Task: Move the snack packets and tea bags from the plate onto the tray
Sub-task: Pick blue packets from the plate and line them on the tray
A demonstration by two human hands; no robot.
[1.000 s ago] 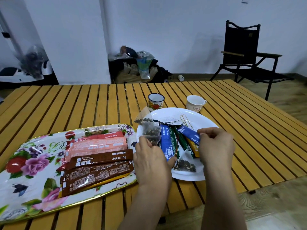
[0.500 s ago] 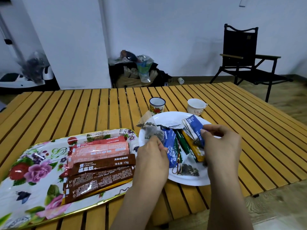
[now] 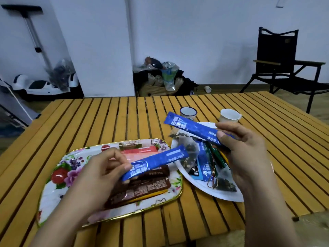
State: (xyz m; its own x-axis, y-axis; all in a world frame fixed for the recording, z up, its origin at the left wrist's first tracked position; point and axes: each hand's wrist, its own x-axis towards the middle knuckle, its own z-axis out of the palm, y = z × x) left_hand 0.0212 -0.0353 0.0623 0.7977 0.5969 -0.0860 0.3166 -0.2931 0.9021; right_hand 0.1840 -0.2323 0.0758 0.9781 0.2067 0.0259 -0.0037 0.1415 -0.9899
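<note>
Snack packets: two blue sticks are in the air now, one per hand. The left hand [image 3: 99, 172] pinches the near end of one blue packet [image 3: 156, 162], which hangs over the tray's [image 3: 53, 202] right half, above the brown packets [image 3: 140, 188] and pink packets [image 3: 138, 152] already lying there. The right hand [image 3: 249, 157] has thumb & fingers curled round the end of a second blue packet [image 3: 194, 129], held above the plate's [image 3: 229, 197] far side, tip pointing toward the table's [image 3: 89, 122] far-left corner.

Step in hand, prob.: carry, mid-task. Next move calls for lowering the left packet flat beside the brown ones, then swinging the right one over the plate's left rim to the tray.

Left on the plate: a third blue packet [image 3: 203, 163], green sticks [image 3: 216, 157], a tea bag [image 3: 188, 154] at the plate's left rim, another tea bag [image 3: 225, 182] at the near rim w/ a wire clip [image 3: 212, 179] beside it.

Room: the tray's left half shows bare floral surface, so plenty of space there. The tray's right edge sits just beside the plate's left rim; the tray's near edge is close to the table's near edge, as is the plate's. Two cups [image 3: 229, 114] stand past the plate's far rim, near the raised right packet; worth minding on the swing.
</note>
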